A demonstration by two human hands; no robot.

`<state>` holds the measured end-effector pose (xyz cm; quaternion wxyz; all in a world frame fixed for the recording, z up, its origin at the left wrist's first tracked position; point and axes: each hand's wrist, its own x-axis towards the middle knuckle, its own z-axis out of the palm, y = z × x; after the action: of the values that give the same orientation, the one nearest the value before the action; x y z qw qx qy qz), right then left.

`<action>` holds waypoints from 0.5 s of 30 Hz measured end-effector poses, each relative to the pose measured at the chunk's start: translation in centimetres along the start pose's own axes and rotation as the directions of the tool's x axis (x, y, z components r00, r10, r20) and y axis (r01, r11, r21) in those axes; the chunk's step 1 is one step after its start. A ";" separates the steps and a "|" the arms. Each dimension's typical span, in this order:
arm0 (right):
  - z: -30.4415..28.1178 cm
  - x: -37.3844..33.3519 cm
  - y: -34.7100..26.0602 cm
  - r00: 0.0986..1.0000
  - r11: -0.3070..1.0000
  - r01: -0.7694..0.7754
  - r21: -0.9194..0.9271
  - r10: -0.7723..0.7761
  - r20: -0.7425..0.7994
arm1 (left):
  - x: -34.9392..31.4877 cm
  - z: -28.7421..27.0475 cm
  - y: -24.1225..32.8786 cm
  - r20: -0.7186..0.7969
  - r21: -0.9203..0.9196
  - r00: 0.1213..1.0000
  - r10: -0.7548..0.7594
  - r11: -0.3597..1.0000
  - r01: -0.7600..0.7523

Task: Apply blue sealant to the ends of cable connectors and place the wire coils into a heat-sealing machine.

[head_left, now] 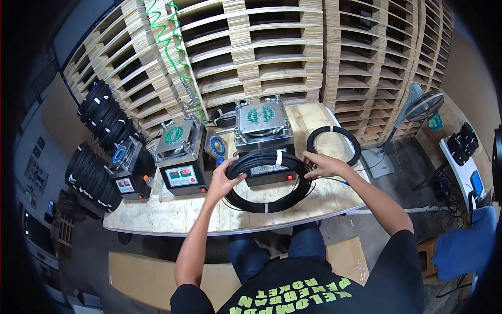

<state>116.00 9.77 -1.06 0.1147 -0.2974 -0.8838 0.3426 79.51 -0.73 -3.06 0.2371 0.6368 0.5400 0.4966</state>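
Both hands hold up a thick coil of black cable (251, 203) over the front of the wooden table. White ties band it at top and bottom. My left hand (226, 180) is closed round the coil's left side, thumb toward the inside. On the right side my right hand (325, 165) grips the coil with bent fingers; a thin cable end with a blue tip (341, 182) sticks out below it. Just behind the coil stands a metal-topped machine (260, 114), its front panel partly showing through the ring. Another black coil (310, 142) lies flat to the right.
Two more machines, a middle one (181, 179) and a smaller one (124, 171), stand left on the table (209, 217). A bottle (150, 182) is between them. Stacked coils (89, 175) rise at far left. Wooden pallets (285, 47) wall the back; a fan (424, 109) stands right.
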 end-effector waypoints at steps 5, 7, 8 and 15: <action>-1.0 -0.6 -1.9 0.994 0.994 -0.096 0.042 0.093 0.061 | 2.5 -1.0 6.7 0.384 0.337 0.923 -0.001 0.931 -0.139; -0.6 0.2 -1.7 0.994 0.996 -0.079 0.051 0.076 0.075 | 2.9 0.5 8.7 0.412 0.344 0.911 0.028 0.921 -0.184; -0.6 0.7 -1.7 0.994 0.995 -0.080 0.052 0.076 0.081 | 3.1 1.5 8.9 0.424 0.426 0.900 0.097 0.856 -0.293; -1.9 0.6 -0.7 0.967 0.938 -0.013 0.345 -0.077 0.244 | 4.7 1.8 8.0 0.375 0.473 0.905 0.199 0.799 -0.372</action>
<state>116.00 10.74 0.87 0.0565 -0.2120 -0.8224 0.5249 84.31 1.58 4.69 0.0528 0.8211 0.5095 0.2518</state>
